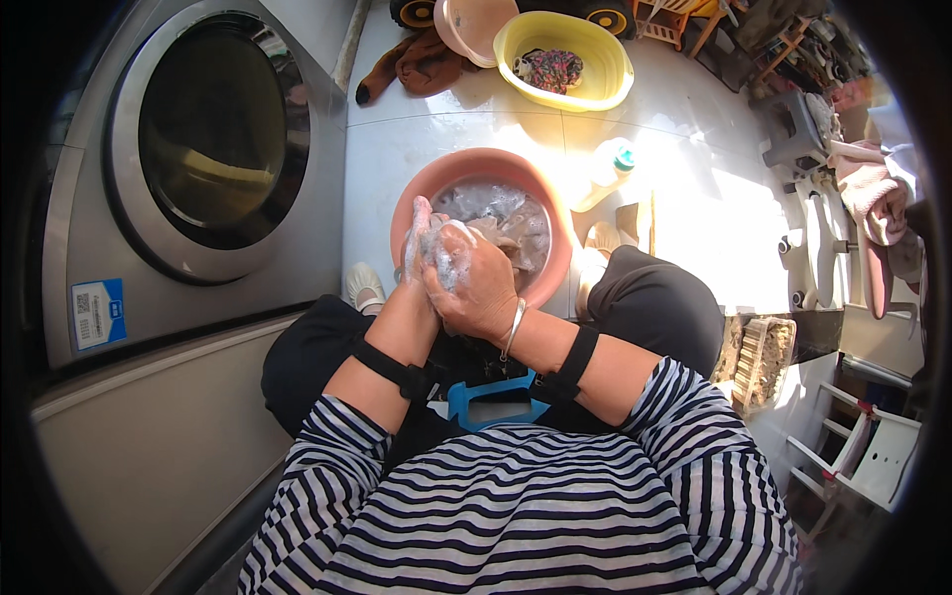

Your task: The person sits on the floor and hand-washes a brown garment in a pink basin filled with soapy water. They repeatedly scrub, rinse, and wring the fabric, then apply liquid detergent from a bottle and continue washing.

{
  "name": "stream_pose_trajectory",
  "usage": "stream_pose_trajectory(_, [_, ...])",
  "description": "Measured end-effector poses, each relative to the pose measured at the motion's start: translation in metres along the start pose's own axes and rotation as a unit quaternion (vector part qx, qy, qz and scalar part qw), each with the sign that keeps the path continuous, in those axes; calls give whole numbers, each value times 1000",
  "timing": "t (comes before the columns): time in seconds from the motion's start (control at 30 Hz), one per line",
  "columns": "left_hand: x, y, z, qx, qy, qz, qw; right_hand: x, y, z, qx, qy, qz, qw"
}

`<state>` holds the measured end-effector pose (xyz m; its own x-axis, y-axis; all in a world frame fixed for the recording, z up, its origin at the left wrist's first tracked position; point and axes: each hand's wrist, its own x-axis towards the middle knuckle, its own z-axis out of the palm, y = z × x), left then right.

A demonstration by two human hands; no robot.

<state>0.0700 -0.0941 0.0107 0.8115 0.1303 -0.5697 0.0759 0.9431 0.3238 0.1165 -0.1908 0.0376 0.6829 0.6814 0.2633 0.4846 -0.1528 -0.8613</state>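
A round pink plastic basin (416,175) on the floor before me holds sudsy water and a light beige wet cloth (494,232). My left hand (420,238), coated with foam, is at the basin's near left side, fingers pointing away from me. Pressed against its palm is my right hand (476,279), with a bracelet at the wrist, fingers curled and thick with suds. The cloth bunches up to the right hand, and its folds run into the water. What lies between the palms is hidden by foam and fingers.
A front-loading washing machine (201,134) stands left. Beyond the basin are a yellow tub (617,82) with patterned cloth, a pink tub (476,26) and brown cloth (435,67). A bottle with a green cap (623,158) stands right of the basin; a grey stool (792,137) is farther right.
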Motion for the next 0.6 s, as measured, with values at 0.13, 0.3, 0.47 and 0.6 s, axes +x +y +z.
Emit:
stream_pose_trajectory(0.13, [-3,-10,11,12,112,46,993,12,44,-5,-38,155,95,983])
stream_pose_trajectory(0.3, [-11,17,10,34,52,49,997,32,110,-35,-187,42,-40,981])
stream_pose_trajectory(0.47, [-5,24,-2,58,49,51,996,33,60,-71,461,121,284,832])
stream_pose_trajectory(0.6, [3,16,1,86,-7,56,995,39,18,-75,392,32,235,889])
